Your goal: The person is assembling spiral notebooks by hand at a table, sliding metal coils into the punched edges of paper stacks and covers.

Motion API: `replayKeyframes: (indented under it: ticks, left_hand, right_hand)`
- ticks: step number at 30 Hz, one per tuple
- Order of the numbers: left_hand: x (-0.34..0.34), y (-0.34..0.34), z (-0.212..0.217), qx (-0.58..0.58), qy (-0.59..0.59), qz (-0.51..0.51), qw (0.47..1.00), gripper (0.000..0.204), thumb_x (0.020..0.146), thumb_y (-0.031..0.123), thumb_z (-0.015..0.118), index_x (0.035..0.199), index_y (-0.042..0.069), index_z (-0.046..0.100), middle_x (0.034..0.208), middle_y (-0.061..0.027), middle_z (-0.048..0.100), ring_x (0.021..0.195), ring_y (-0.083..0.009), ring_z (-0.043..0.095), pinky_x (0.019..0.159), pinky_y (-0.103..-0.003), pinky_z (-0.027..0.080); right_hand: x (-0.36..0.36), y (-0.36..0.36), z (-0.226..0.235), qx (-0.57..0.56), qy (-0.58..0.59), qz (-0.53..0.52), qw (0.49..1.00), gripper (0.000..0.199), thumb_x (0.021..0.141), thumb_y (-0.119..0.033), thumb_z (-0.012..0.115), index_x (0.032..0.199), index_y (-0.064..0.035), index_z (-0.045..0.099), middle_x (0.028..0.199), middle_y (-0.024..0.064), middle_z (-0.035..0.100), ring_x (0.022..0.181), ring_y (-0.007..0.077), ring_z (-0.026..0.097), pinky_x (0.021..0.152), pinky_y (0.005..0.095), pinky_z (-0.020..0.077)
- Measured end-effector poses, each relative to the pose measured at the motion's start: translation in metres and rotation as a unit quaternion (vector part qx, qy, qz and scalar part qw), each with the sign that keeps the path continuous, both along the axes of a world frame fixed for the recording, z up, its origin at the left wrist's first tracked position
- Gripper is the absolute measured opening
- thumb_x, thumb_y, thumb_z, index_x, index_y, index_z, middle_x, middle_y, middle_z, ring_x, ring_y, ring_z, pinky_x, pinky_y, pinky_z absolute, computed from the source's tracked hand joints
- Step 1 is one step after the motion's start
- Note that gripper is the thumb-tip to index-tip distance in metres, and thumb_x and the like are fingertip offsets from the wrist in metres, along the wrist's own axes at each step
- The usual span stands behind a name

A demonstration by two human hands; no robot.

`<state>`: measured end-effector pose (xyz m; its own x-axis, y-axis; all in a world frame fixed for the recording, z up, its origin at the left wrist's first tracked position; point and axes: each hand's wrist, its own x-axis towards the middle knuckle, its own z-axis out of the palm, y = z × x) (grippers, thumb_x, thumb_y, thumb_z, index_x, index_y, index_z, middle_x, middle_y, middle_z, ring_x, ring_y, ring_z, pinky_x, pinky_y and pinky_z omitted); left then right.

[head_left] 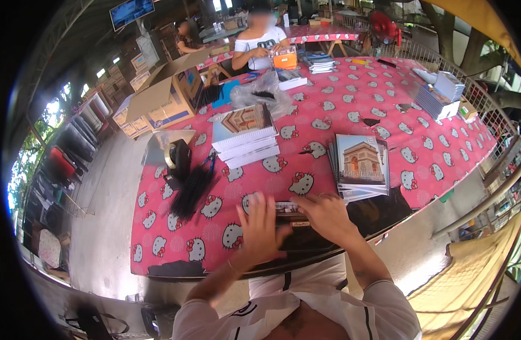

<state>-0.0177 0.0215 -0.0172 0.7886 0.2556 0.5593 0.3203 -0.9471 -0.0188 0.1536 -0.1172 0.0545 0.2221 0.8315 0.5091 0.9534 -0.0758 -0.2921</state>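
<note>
Near the table's front edge, a small notebook (288, 207) lies between my hands, seen at a low slant and partly hidden. My left hand (259, 226) is at its left end, slightly blurred, with its fingers stretched out and apart. At the other end my right hand (326, 218) bends its fingers over the notebook's corner and grips it. A dark sheet (385, 212) spreads under and beside my right hand. Just beyond it is a stack of spiral notebooks (362, 161) with an arch on the cover. Farther left stands a taller stack of notebooks (244, 136), its white edges facing me.
Left of my hands lie a bundle of thin black strands (193, 192) and a black tape dispenser (179, 160). Behind them stands an open cardboard box (172, 96). More notebooks (440, 96) are at the far right. Across the pink table (317, 147) a person (261, 45) handles an orange item.
</note>
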Motion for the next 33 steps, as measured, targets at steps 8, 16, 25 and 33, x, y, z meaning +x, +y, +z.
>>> replayKeyframes:
  ticks: [8,16,25,33]
  left_hand:
    - [0.025,0.008,0.033,0.006,0.027,-0.030,0.999,0.088,0.092,0.058,0.058,0.147,-0.008,0.039,0.157,-0.0291,0.034,0.148,-0.0437,0.030,0.116,-0.067,0.020]
    - [0.029,0.007,0.032,-0.010,0.037,-0.057,0.998,0.093,0.090,0.053,0.062,0.151,-0.010,0.031,0.159,-0.0319,0.028,0.150,-0.0471,0.025,0.118,-0.067,0.013]
    - [0.042,0.009,0.054,0.007,0.075,-0.023,0.997,0.091,0.091,0.060,0.056,0.151,-0.005,0.035,0.160,-0.0291,0.029,0.150,-0.0445,0.025,0.118,-0.066,0.014]
    - [0.043,-0.001,0.058,0.052,0.061,-0.045,0.996,0.085,0.093,0.059,0.057,0.151,-0.001,0.039,0.158,-0.0236,0.036,0.150,-0.0374,0.029,0.118,-0.065,0.017]
  right_hand:
    - [0.008,-0.003,-0.006,-0.022,0.022,0.008,0.999,0.024,0.089,-0.022,0.067,0.112,-0.0164,0.070,0.089,0.0083,0.074,0.076,0.0298,0.071,0.068,0.0434,0.0531]
    - [0.005,0.003,-0.007,-0.051,0.038,0.019,0.998,0.023,0.092,-0.022,0.064,0.114,-0.0146,0.067,0.088,0.0103,0.073,0.078,0.0324,0.070,0.070,0.0456,0.0526]
    - [0.000,-0.003,0.002,-0.081,0.047,0.004,0.996,0.053,0.084,-0.022,0.076,0.132,-0.0122,0.056,0.090,0.0142,0.073,0.085,0.0376,0.071,0.079,0.0455,0.0545]
    - [0.035,-0.041,-0.062,0.139,0.541,0.120,0.821,0.050,0.083,-0.005,0.082,0.129,-0.0038,0.061,0.113,0.0111,0.071,0.096,0.0126,0.067,0.081,0.0280,0.0525]
